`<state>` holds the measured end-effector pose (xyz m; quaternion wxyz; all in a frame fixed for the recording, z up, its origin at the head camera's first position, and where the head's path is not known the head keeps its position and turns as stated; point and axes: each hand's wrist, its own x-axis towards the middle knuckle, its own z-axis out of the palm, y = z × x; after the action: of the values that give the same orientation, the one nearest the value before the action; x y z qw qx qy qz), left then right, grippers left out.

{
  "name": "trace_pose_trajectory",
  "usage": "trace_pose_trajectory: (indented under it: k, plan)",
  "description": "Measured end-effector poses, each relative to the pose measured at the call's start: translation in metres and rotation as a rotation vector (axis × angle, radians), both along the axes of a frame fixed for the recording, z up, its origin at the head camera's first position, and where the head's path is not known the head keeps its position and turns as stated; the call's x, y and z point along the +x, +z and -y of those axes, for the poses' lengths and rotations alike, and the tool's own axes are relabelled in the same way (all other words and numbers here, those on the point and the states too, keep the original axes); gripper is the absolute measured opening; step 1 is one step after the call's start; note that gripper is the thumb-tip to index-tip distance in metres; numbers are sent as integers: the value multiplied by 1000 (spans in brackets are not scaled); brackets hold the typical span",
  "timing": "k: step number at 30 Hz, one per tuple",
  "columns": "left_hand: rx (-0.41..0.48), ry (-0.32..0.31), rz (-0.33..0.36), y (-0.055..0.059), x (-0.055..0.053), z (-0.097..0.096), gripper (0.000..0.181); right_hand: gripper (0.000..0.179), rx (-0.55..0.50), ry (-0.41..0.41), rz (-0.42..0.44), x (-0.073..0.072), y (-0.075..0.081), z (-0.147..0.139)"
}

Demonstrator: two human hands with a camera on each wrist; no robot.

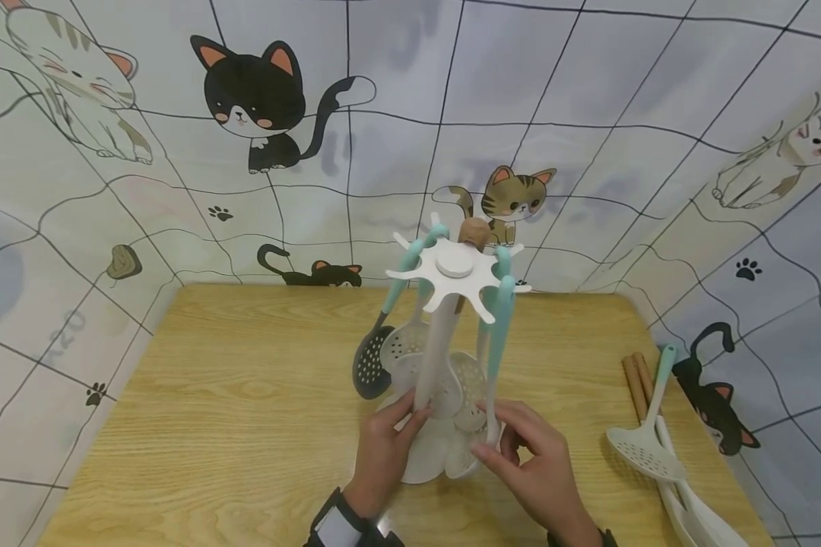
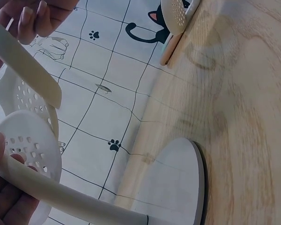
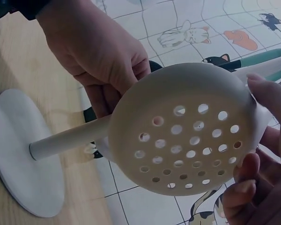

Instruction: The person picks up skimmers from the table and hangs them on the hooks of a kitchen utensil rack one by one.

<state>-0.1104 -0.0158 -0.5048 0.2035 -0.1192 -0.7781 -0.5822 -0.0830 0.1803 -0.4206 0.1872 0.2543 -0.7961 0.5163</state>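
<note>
A white utensil rack (image 1: 438, 346) with a star-shaped hook top stands on the table. My left hand (image 1: 386, 444) grips its pole, with the thumb and fingers around it in the left wrist view. At the rack's right, my right hand (image 1: 537, 463) pinches a skimmer (image 3: 192, 136) near where its white bowl meets the shaft. That skimmer has round holes and a teal handle (image 1: 499, 327), whose upper end is at the hooks. Other utensils hang around the pole, among them a dark grey slotted spoon (image 1: 372, 365) and a white perforated spoon (image 2: 30, 140).
On the table's right side lie another white skimmer (image 1: 646, 448) with a teal handle and utensils with wooden handles (image 1: 636, 384). The rack's round base (image 2: 173, 183) rests on the wooden table (image 1: 246, 425). A cat-patterned sheet (image 1: 383, 152) hangs behind.
</note>
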Motion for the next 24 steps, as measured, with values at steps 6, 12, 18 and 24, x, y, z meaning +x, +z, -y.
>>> trace_pose_trajectory:
  k: [6, 12, 18, 24]
  plan:
    - [-27, 2, -1, 0, 0, 1, 35, 57, -36, -17, -18, 7, 0, -4]
    - [-27, 19, -24, 1, -1, 2, 34, 55, -65, -86, 8, 5, -24, -28]
    - [2, 7, -14, 0, -1, 1, 34, 38, 11, -191, 128, 2, -37, -52]
    - [-6, -31, -24, -1, -2, 2, 33, 23, 112, -294, 224, -2, -40, -71]
